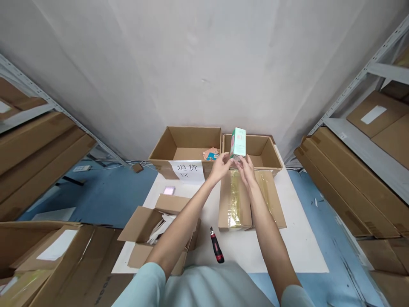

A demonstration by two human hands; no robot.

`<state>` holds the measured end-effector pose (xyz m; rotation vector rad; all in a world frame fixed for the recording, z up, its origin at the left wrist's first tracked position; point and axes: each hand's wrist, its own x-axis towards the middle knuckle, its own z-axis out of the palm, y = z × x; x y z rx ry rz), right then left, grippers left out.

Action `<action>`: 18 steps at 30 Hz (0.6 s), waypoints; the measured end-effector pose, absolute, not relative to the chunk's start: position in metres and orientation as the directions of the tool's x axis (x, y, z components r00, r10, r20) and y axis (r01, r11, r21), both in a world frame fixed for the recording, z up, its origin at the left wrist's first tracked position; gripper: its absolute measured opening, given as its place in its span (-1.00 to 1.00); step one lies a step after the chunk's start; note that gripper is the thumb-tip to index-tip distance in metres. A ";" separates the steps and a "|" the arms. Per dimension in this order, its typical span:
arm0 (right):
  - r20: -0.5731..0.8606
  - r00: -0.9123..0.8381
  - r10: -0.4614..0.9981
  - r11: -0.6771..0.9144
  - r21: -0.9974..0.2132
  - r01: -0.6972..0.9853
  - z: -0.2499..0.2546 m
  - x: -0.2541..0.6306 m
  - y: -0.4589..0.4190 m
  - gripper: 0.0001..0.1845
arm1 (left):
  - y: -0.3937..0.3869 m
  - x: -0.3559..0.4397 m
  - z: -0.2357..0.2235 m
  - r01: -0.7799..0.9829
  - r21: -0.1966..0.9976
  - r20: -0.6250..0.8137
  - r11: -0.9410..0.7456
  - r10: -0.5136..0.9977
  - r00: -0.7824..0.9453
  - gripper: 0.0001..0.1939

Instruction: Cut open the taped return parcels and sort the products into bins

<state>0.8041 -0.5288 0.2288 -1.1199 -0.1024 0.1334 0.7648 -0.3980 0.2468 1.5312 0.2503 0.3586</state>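
Both my arms reach forward over a white table (300,238). Between them I hold a small mint-green product box (238,142) upright, above the near edge of the open right-hand carton (266,154). My left hand (220,165) pinches the box's lower left side. My right hand (246,168) grips its bottom from the right. Just below my hands lies a flattened carton (238,200) with yellowish tape.
An open carton (187,147) with a paper sign and a few small packets stands at the back left. A smaller opened box (153,232) with white packing and a red-and-black utility knife (216,246) lie near me. Metal shelves with cartons flank both sides.
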 end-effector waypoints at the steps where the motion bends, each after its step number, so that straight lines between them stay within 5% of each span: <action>1: -0.037 0.988 0.151 0.401 -0.911 -0.095 0.223 0.808 -0.526 -0.16 | -0.390 0.760 0.244 -0.051 0.999 0.049 -0.006 0.389 0.920 -0.62; 5: -0.216 0.969 0.118 0.317 -0.917 -0.243 0.171 0.772 -0.537 -0.21 | -0.349 0.682 0.197 -0.029 0.997 0.054 -0.067 0.398 0.916 -0.56; 10: -0.307 0.912 0.272 0.199 -0.909 -0.365 0.114 0.653 -0.569 -0.39 | -0.295 0.524 0.124 0.243 0.950 -0.106 -0.195 0.532 0.840 -0.44; 14: -0.445 0.783 0.435 0.024 -0.863 -0.505 0.085 0.565 -0.575 -0.42 | -0.262 0.432 0.109 0.437 0.852 -0.153 -0.289 0.660 0.735 -0.41; 18: -0.573 0.713 0.404 -0.075 -0.797 -0.599 0.044 0.510 -0.562 -0.32 | -0.220 0.387 0.115 0.512 0.752 -0.010 -0.415 0.770 0.638 -0.43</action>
